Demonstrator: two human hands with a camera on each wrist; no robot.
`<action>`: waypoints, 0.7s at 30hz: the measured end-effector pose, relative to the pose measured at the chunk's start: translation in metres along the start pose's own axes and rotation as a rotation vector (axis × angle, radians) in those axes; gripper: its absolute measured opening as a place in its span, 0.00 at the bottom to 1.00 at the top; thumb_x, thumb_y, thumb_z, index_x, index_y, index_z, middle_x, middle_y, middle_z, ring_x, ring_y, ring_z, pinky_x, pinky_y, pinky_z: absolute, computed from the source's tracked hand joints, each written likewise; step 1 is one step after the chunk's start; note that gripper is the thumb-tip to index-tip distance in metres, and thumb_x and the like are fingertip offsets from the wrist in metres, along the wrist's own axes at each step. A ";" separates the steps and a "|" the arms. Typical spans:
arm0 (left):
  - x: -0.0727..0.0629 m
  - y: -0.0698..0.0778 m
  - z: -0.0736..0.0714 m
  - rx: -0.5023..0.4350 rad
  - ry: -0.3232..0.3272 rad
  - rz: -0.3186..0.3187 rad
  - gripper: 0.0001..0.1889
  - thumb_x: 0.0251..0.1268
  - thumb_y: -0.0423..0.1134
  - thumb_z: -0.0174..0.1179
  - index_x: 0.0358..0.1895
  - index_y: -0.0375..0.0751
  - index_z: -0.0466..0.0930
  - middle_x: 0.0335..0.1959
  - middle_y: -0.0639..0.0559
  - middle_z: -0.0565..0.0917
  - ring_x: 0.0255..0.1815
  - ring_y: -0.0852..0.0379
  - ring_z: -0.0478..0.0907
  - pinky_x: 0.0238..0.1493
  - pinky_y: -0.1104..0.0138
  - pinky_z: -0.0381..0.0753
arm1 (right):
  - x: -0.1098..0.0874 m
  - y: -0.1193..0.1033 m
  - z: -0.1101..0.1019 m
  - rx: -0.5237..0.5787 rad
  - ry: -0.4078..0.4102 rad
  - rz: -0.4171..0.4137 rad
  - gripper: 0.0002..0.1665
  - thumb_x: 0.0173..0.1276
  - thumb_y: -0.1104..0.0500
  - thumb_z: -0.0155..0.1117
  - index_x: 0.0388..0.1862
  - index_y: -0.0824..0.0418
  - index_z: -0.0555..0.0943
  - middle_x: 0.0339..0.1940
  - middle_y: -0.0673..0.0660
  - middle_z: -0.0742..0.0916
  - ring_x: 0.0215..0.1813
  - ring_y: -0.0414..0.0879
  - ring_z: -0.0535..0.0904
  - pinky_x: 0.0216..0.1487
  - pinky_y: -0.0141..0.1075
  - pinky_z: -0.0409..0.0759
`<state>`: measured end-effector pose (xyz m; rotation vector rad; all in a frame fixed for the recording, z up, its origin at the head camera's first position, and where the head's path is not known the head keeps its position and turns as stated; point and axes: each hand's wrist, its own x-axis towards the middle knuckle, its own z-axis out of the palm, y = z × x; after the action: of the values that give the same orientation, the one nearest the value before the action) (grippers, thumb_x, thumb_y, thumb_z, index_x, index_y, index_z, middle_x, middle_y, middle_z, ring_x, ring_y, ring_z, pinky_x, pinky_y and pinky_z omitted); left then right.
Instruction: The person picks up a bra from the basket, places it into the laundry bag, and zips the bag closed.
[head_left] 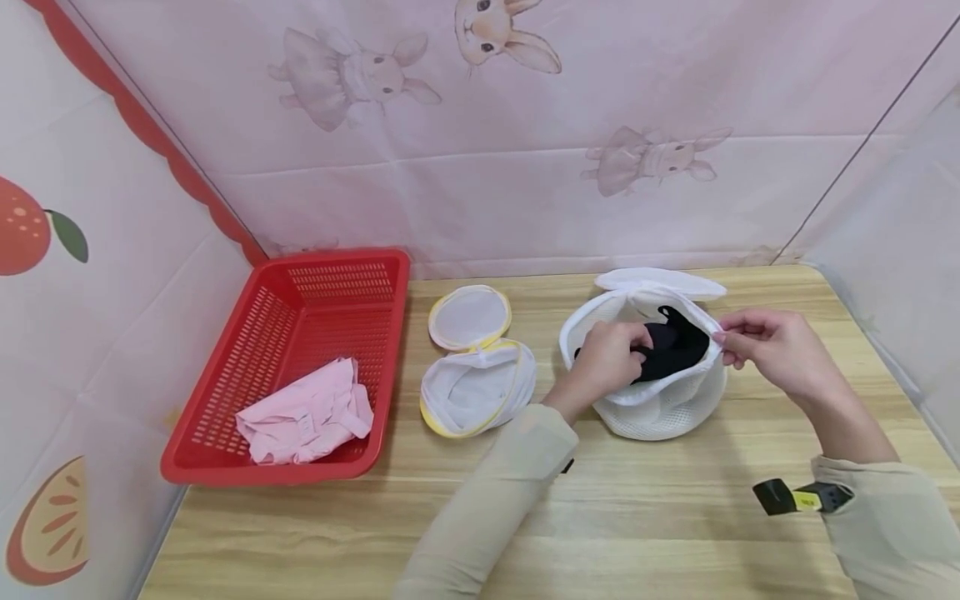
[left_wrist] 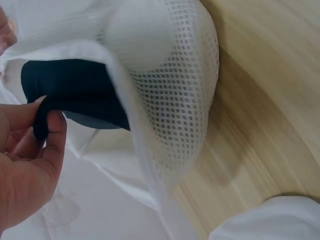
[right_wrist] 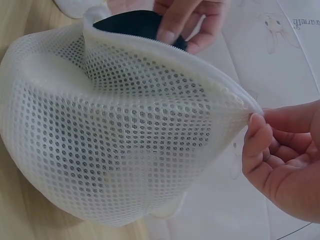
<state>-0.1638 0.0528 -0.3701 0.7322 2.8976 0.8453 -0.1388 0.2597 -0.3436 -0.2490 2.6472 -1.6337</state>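
Observation:
A white mesh laundry bag (head_left: pixel 663 417) with a zipped rim stands on the table at the right, its lid folded back. Inside its mouth lies a black garment (head_left: pixel 675 354) with a narrow strap-like loop at one end. My left hand (head_left: pixel 603 358) reaches in at the near left side and pinches the fabric's edge between thumb and fingers, clearest in the left wrist view. On the other side, my right hand (right_wrist: pixel 290 155) pinches the bag's zipped rim and pulls it outward into a point. The garment's lower part is hidden by the bag wall.
A smaller white mesh bag (head_left: pixel 480 392) with yellow trim lies unzipped left of the hands. Farther left is a red plastic basket (head_left: pixel 345 329) holding a folded pink garment (head_left: pixel 307 412). A printed fabric wall (head_left: pixel 495 208) borders the table (head_left: pixel 637 517) at the back.

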 end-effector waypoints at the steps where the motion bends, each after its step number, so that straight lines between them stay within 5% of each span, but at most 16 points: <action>1: 0.000 0.000 0.001 0.006 0.001 0.002 0.06 0.53 0.34 0.62 0.33 0.50 0.83 0.30 0.63 0.81 0.33 0.63 0.75 0.33 0.77 0.69 | 0.000 -0.001 -0.002 0.005 0.000 0.005 0.04 0.62 0.70 0.58 0.34 0.73 0.77 0.20 0.49 0.82 0.21 0.39 0.77 0.22 0.28 0.75; 7: -0.002 -0.002 0.009 0.034 -0.012 -0.005 0.06 0.52 0.34 0.62 0.32 0.51 0.83 0.28 0.65 0.81 0.33 0.66 0.75 0.34 0.76 0.69 | 0.000 -0.001 -0.013 0.084 0.025 -0.008 0.09 0.62 0.72 0.57 0.32 0.61 0.81 0.21 0.50 0.82 0.22 0.39 0.77 0.23 0.27 0.75; 14: -0.005 -0.004 0.010 0.028 0.005 0.032 0.05 0.54 0.41 0.64 0.35 0.53 0.85 0.32 0.65 0.83 0.37 0.70 0.76 0.38 0.79 0.68 | -0.001 0.008 -0.021 0.157 0.027 -0.020 0.14 0.60 0.76 0.56 0.30 0.59 0.83 0.20 0.50 0.83 0.20 0.39 0.77 0.22 0.26 0.75; 21: -0.012 -0.010 0.001 -0.141 0.031 0.011 0.11 0.57 0.51 0.61 0.34 0.50 0.86 0.27 0.66 0.82 0.32 0.72 0.73 0.35 0.83 0.65 | -0.007 0.025 -0.030 0.160 0.022 0.037 0.16 0.61 0.75 0.55 0.29 0.55 0.83 0.21 0.50 0.83 0.21 0.39 0.77 0.22 0.27 0.76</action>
<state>-0.1574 0.0402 -0.3770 0.7290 2.8260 1.0591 -0.1377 0.2984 -0.3524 -0.1781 2.5018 -1.8336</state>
